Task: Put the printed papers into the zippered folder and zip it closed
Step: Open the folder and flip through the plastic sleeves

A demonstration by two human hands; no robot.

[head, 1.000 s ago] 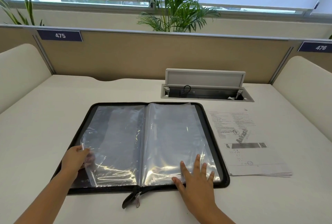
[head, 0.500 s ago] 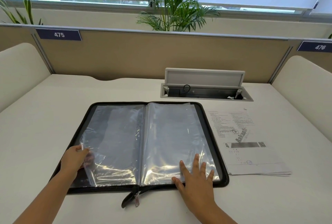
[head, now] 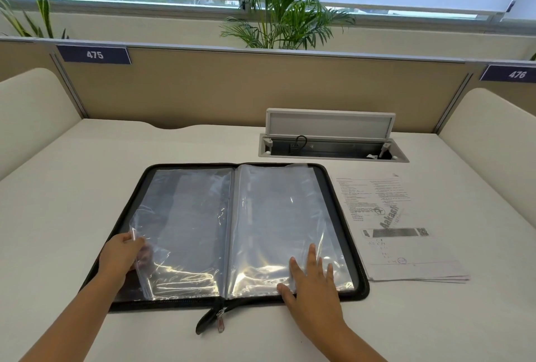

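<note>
A black zippered folder (head: 333,187) lies open flat on the white desk, its clear plastic sleeves (head: 275,216) spread over both halves. The zipper pull (head: 220,322) hangs off the near edge at the spine. My left hand (head: 120,255) pinches the outer edge of the left-hand sleeve near its lower corner, fingers partly under the plastic. My right hand (head: 311,283) rests flat, fingers spread, on the lower part of the right-hand sleeve. A small stack of printed papers (head: 397,234) lies on the desk just right of the folder, untouched.
An open cable hatch (head: 330,147) with its lid raised sits behind the folder. Tan partition panels (head: 232,92) with number tags 475 and 476 wall the back. Cream dividers (head: 493,141) stand at both sides. Plants rise beyond the partition.
Almost nothing: both hands stay in place on the sleeves, with only a slight shift of the view.
</note>
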